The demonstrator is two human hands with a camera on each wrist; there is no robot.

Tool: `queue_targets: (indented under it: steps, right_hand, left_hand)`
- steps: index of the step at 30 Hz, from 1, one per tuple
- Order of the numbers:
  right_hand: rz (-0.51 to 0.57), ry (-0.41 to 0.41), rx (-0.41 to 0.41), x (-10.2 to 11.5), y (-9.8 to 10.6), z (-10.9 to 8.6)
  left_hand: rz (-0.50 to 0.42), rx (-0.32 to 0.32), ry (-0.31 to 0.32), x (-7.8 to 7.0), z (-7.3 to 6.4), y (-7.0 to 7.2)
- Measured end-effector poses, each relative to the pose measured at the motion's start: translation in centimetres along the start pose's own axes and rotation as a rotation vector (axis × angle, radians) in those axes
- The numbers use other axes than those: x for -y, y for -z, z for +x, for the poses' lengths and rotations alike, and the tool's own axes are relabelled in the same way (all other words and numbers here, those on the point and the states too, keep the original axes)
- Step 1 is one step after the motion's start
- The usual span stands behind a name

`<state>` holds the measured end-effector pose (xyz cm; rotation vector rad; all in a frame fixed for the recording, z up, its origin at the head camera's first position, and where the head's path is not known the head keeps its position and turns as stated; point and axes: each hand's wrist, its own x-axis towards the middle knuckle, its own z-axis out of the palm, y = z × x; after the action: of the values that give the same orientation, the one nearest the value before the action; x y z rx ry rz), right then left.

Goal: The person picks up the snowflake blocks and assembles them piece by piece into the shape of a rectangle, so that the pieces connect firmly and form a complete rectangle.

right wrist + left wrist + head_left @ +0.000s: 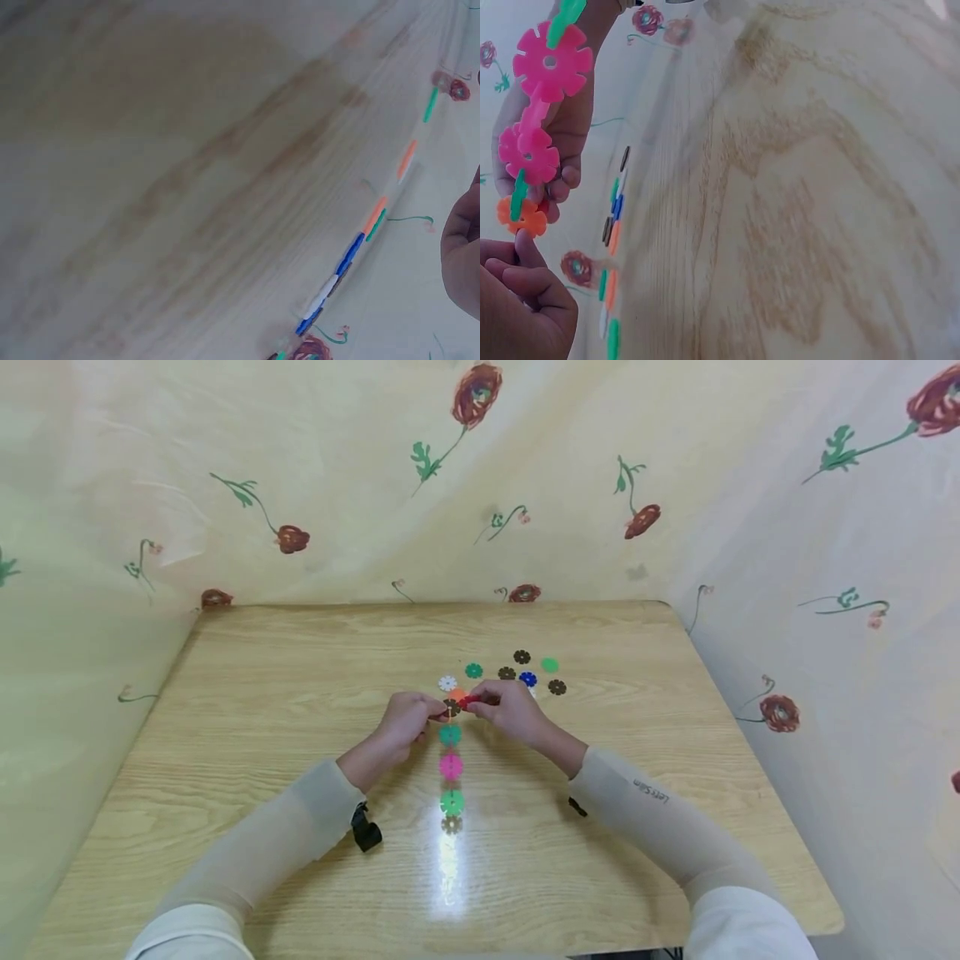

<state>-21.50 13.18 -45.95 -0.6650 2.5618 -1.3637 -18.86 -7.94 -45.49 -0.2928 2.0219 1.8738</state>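
Note:
A chain of interlocking plastic flower discs runs toward the body in the head view, with a brown disc (pixel 452 708) at its far end, then a teal disc (pixel 450 735), a pink disc (pixel 451 767) and a green disc (pixel 452 802). My left hand (pixel 407 723) pinches the chain's far end beside the brown disc. Between thumb and fingers, my right hand (pixel 512 708) holds a red flower disc (pixel 468 702) against that end. In the left wrist view an orange disc (pixel 523 217) sits between both hands. Only part of a hand (pixel 462 255) shows in the right wrist view.
Loose flower discs lie beyond the hands on the wooden table (pixel 300 652), among them a white disc (pixel 447 682), a teal loose disc (pixel 474 670), a blue disc (pixel 528 679) and a light green disc (pixel 550 665). Flower-patterned cloth (pixel 337 460) hangs behind the table.

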Motion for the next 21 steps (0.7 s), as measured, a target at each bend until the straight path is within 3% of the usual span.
queue_targets:
  steps: [9,21]
  right_hand:
    - [0.198,-0.074,-0.013,-0.47,-0.3,0.25]
    - [0.207,-0.094,-0.047,-0.27,-0.18,0.14]
  left_hand:
    - [-0.033,0.026,-0.026,0.16,0.09,-0.25]
    - [-0.005,0.002,-0.012,-0.46,-0.28,-0.89]
